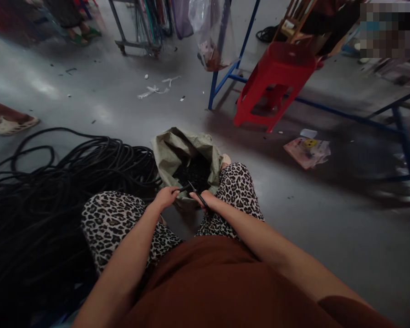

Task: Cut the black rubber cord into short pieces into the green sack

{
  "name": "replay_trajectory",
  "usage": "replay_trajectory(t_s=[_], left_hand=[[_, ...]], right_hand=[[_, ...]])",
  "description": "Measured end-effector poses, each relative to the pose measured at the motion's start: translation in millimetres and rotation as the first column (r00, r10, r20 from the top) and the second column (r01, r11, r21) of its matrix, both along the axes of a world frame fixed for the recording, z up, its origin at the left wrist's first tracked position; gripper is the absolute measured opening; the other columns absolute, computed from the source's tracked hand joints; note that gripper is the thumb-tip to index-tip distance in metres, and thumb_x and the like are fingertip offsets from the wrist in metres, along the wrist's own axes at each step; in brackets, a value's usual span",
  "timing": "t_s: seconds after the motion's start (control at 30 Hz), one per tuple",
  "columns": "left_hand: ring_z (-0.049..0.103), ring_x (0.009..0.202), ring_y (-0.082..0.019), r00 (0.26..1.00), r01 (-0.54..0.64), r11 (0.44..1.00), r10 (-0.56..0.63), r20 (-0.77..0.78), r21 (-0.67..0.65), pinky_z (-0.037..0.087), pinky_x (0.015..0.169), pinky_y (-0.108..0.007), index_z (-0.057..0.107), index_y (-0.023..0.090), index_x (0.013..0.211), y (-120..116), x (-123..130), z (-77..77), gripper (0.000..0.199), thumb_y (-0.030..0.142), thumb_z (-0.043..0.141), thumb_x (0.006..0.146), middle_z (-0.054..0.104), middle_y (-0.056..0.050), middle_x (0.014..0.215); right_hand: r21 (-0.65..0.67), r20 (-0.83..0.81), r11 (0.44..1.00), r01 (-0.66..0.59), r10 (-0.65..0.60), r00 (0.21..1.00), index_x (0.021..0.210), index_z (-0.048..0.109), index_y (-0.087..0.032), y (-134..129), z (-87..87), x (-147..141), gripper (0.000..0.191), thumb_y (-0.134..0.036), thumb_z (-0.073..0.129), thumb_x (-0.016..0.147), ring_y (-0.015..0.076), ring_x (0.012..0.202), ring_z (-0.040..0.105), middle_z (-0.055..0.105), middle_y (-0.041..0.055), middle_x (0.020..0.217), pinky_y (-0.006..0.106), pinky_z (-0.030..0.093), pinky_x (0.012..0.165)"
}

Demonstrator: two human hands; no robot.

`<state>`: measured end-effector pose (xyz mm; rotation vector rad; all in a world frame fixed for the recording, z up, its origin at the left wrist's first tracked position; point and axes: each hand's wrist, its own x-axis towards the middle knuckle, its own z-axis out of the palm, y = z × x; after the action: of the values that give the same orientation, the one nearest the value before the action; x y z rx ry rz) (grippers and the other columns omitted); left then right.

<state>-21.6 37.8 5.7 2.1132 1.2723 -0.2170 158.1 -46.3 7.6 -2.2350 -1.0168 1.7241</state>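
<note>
Between my knees stands an open greenish woven sack (166,159) with small dark pieces (194,173) inside. My left hand (167,197) is closed around a black rubber tube or cord (183,187), whose end points right over the sack's near rim. In my right hand (205,200) is a pair of scissors (198,196) with dark handles. Their blades point up and left, close to the end of the tube. Whether the blades touch it I cannot tell. A large tangled heap of the same black tubing (64,182) lies on the floor at my left.
A red plastic stool (276,73) stands ahead to the right, by a blue metal frame (213,89) with a clear plastic bag (213,36) hanging on it. White scraps (153,90) and a printed plastic packet (307,152) lie on the floor. Another person's foot (15,124) is at left.
</note>
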Motion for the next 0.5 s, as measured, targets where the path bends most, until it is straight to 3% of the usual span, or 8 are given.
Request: replay_trajectory(t_s=[0.23, 0.5], left_hand=[[0.057, 0.104, -0.018, 0.999, 0.005, 1.000, -0.005, -0.040, 0.001, 0.042, 0.089, -0.025, 0.063, 0.019, 0.111, 0, 2, 1.7, 0.037, 0.033, 0.043, 0.083, 0.064, -0.006, 0.111], [0.058, 0.104, -0.017, 0.996, 0.039, 0.999, -0.037, -0.075, 0.022, 0.042, 0.089, -0.023, 0.063, 0.020, 0.111, 0, 1, 1.5, 0.037, 0.034, 0.042, 0.083, 0.065, -0.005, 0.111]], right_hand=[[0.003, 0.036, 0.998, -0.070, 0.070, 0.997, 0.077, 0.067, -0.011, 1, 8.5, 2, 0.060, -0.068, 0.049, 0.072, 0.0165, 0.035, 0.055, 0.061, 0.0063, 0.052, 0.024, 0.043, 0.037], [-0.016, 0.127, 0.995, -0.098, 0.100, 0.987, 0.067, 0.068, -0.011, 3, 18.0, -1, 0.058, -0.066, 0.051, 0.072, 0.0169, 0.034, 0.054, 0.055, 0.0054, 0.041, 0.022, 0.042, 0.036]])
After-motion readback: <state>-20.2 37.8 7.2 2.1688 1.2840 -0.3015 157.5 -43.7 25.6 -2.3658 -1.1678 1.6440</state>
